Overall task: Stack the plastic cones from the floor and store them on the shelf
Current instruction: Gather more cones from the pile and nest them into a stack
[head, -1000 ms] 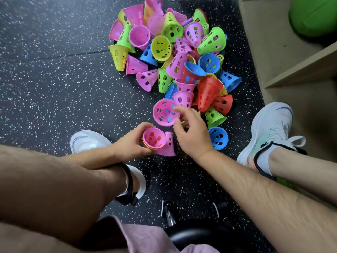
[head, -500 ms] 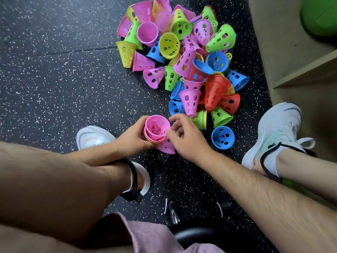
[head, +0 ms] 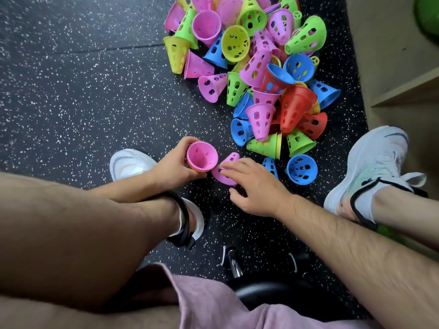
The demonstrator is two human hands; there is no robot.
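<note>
Floor: dark speckled rubber, matte, fills upper left.
Pile: thin perforated plastic cones, pink, green, blue, red, upper centre; mostly unstacked.
Left hand: clenched round pink stack at centre; another cone now sits nested inside.
Right hand: off the stack now, slack fingers touching fallen pink cone beside it.

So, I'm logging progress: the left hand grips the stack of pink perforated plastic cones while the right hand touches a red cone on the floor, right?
No: the head view shows the perforated plastic cone under the right hand is pink, not red. The left hand does grip the pink cone stack.
</note>
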